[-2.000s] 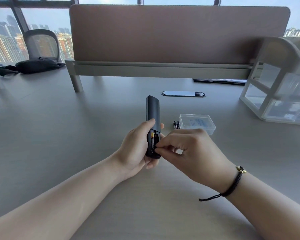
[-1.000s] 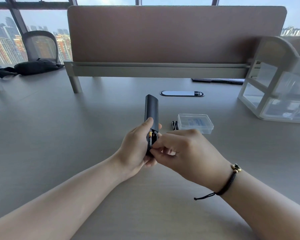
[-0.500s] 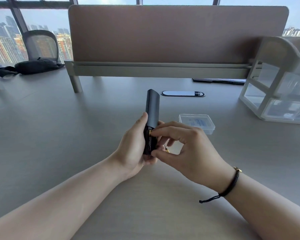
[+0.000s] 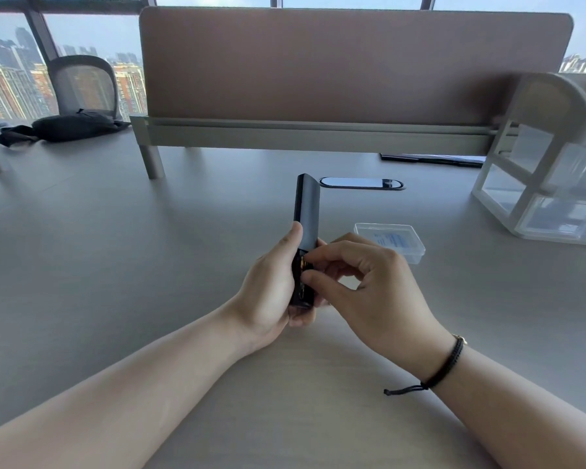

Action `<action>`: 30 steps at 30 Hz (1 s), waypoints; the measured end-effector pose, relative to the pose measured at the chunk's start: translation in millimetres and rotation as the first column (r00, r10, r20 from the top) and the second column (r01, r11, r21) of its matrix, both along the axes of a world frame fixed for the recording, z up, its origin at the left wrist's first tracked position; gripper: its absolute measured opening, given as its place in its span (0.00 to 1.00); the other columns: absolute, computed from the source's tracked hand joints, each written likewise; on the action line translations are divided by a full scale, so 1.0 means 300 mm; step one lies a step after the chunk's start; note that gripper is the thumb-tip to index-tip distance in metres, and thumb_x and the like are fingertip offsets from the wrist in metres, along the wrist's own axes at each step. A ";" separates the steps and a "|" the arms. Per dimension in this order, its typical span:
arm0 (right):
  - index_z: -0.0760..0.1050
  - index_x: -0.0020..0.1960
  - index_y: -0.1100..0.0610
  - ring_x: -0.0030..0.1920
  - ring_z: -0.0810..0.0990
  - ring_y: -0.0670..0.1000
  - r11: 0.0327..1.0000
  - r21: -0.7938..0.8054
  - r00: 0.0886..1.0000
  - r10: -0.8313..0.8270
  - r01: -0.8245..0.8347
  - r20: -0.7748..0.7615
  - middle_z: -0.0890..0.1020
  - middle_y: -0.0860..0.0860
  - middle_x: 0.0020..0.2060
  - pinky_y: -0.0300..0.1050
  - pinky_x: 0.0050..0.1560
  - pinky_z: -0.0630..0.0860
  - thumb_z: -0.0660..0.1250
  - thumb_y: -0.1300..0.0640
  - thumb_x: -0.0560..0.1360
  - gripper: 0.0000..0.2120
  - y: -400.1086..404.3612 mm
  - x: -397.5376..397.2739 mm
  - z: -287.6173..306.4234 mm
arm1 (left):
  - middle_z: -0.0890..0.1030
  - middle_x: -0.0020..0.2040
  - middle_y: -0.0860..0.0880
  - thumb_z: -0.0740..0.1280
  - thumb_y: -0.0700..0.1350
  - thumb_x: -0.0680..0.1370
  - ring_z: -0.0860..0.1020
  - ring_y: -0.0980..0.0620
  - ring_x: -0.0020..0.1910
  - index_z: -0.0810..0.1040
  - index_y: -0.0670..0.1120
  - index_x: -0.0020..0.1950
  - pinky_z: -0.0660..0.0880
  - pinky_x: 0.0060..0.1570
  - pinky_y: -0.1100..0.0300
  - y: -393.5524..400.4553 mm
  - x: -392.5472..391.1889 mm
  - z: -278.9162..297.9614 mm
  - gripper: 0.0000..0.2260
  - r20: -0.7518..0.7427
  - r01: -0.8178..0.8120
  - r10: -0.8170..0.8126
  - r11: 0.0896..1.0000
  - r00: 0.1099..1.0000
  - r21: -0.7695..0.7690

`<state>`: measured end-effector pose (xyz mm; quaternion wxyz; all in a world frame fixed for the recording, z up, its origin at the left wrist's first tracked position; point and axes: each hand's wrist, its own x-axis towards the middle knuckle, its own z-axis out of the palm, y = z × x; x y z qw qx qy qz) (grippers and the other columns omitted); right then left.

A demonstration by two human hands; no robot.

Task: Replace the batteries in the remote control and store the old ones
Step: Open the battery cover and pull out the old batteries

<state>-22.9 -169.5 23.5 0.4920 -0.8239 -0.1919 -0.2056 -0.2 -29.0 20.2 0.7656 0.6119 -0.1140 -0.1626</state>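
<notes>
Head view: your left hand grips the remote upright above the table, battery bay open. Your right hand pinches a battery in the bay. Clear box just right, behind.

Black remote control, clear plastic case with blue print, grey desk, black bracelet

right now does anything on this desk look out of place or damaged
Nothing looks spilled or broken. The one unusual thing is the remote control: its lower battery bay is open, held upright in the left hand while the right hand fingers work in it. The clear plastic box sits closed and flat on the desk.
</notes>
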 end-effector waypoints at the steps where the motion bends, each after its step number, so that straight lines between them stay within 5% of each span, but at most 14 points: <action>1: 0.84 0.45 0.55 0.35 0.84 0.49 1.000 0.008 1.000 0.003 -0.003 -0.010 0.82 0.48 0.38 0.57 0.42 0.81 0.76 0.62 0.71 0.04 0.001 0.000 0.000 | 0.69 0.35 0.45 0.51 0.61 0.82 0.69 0.52 0.26 0.72 0.46 0.47 0.52 0.31 0.57 -0.001 -0.002 0.000 0.21 0.000 -0.004 0.004 1.000 1.000 0.005; 6: 0.82 0.42 0.56 0.32 0.85 0.52 0.999 0.043 0.995 0.010 -0.006 -0.102 0.85 0.52 0.34 0.58 0.40 0.81 0.72 0.62 0.74 0.03 0.002 0.001 0.012 | 0.70 0.46 0.38 0.49 0.61 0.83 0.70 0.52 0.27 0.73 0.30 0.53 0.54 0.27 0.59 -0.005 0.003 -0.011 0.33 0.054 0.032 -0.034 0.998 0.998 0.047; 9: 0.81 0.42 0.58 0.30 0.86 0.50 0.998 0.059 0.991 0.022 -0.015 -0.132 0.86 0.53 0.32 0.57 0.39 0.82 0.70 0.63 0.76 0.04 0.007 -0.002 0.020 | 0.69 0.44 0.38 0.50 0.60 0.83 0.69 0.51 0.26 0.71 0.27 0.52 0.54 0.27 0.60 -0.004 0.000 -0.011 0.34 0.067 0.030 -0.034 0.998 0.997 0.055; 26: 0.78 0.39 0.63 0.28 0.85 0.55 0.984 0.178 0.980 0.065 -0.031 -0.189 0.85 0.58 0.30 0.61 0.36 0.83 0.69 0.66 0.74 0.05 0.011 -0.002 0.029 | 0.68 0.28 0.45 0.51 0.59 0.83 0.68 0.51 0.24 0.73 0.40 0.48 0.56 0.26 0.63 -0.011 -0.003 -0.013 0.23 0.084 -0.014 0.011 0.999 0.996 0.032; 30: 0.77 0.36 0.65 0.25 0.84 0.53 0.959 0.283 0.978 0.061 -0.002 -0.199 0.84 0.59 0.28 0.46 0.28 0.80 0.72 0.67 0.73 0.08 0.010 -0.006 0.030 | 0.70 0.28 0.46 0.51 0.60 0.83 0.69 0.51 0.25 0.72 0.42 0.47 0.55 0.27 0.62 -0.009 0.005 -0.017 0.23 0.054 -0.019 0.017 0.999 0.998 0.035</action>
